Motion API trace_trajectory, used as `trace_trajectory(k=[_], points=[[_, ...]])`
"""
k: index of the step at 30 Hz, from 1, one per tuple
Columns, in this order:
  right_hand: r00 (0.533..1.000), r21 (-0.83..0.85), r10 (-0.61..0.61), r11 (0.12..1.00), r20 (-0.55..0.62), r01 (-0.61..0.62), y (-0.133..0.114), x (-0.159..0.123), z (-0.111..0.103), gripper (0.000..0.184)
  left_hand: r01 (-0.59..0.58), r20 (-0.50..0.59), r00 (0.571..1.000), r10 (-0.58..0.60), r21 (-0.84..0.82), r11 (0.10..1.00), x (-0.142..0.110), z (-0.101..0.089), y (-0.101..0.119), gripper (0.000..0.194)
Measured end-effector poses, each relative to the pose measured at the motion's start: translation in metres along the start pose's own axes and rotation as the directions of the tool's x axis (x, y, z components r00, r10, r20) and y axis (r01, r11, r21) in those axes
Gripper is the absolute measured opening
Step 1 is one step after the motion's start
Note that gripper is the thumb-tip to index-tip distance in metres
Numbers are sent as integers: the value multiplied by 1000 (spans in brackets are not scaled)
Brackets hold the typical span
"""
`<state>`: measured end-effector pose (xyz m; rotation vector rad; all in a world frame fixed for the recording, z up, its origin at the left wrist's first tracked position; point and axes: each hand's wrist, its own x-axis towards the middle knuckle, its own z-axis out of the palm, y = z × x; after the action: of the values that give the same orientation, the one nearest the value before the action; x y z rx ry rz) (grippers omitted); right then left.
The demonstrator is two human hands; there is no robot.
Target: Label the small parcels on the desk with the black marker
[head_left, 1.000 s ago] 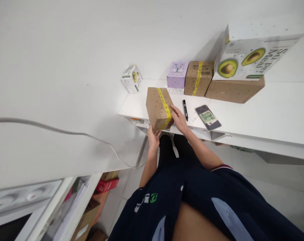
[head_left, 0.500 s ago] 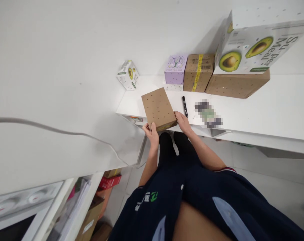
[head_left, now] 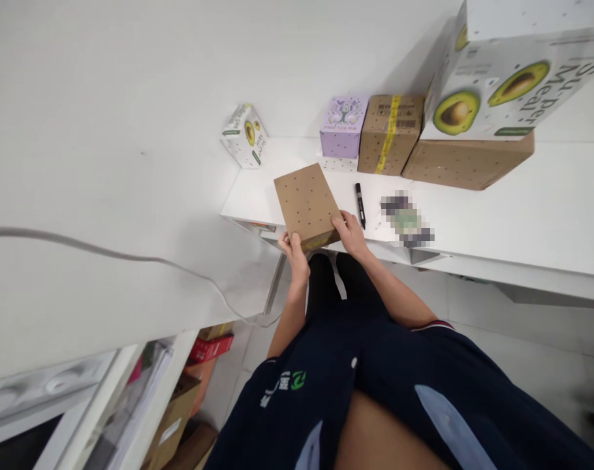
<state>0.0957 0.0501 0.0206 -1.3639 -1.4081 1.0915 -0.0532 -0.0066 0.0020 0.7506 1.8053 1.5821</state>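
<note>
Between my hands is a brown cardboard box [head_left: 307,201] with small dark marks on its top, at the front edge of a white desk [head_left: 483,225]. My left hand [head_left: 296,253] grips its near left corner, thumb on top. On its near right corner, my right hand [head_left: 350,234] is closed with the thumb on the top face; the fingers underneath are partly hidden. A black marker [head_left: 359,205] lies on the desk just right of the box. Further right is a pixelated, blurred item [head_left: 407,220] that I cannot make out.
Along the wall stand a small avocado-print box [head_left: 246,137], a purple box [head_left: 342,134] on a white one, and a taped brown carton [head_left: 389,136]. A large avocado-print box [head_left: 502,91] rests on another carton [head_left: 468,162]. A grey cable [head_left: 130,257] crosses the left side.
My right thumb has come up onto the box's top face; before, that hand was at its right side. The box stays in nearly the same place, and the view has shifted slightly.
</note>
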Motion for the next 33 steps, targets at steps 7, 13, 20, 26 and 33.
trace_trajectory(k=[7, 13, 20, 26, 33], points=[[981, 321, 151, 930, 120, -182, 9, -5, 1, 45, -383, -69, 912, 403, 203, 901, -12, -2, 40, 56], [942, 415, 270, 848, 197, -330, 21, -18, 22, 43, -525, 39, 772, 634, 602, 602, -23, -4, 71, 60], [978, 130, 54, 988, 200, -81, 19, -13, 9, 29, -485, 154, 828, 539, 680, 550, -25, 11, 76, 62], [998, -409, -40, 912, -46, 18, 6, 22, -30, 28, -494, 238, 827, 510, 740, 456, -24, 22, 82, 69], [966, -797, 247, 566, -78, -209, -1, 54, -40, 43, -465, 272, 824, 498, 826, 318, -27, 20, 86, 72]])
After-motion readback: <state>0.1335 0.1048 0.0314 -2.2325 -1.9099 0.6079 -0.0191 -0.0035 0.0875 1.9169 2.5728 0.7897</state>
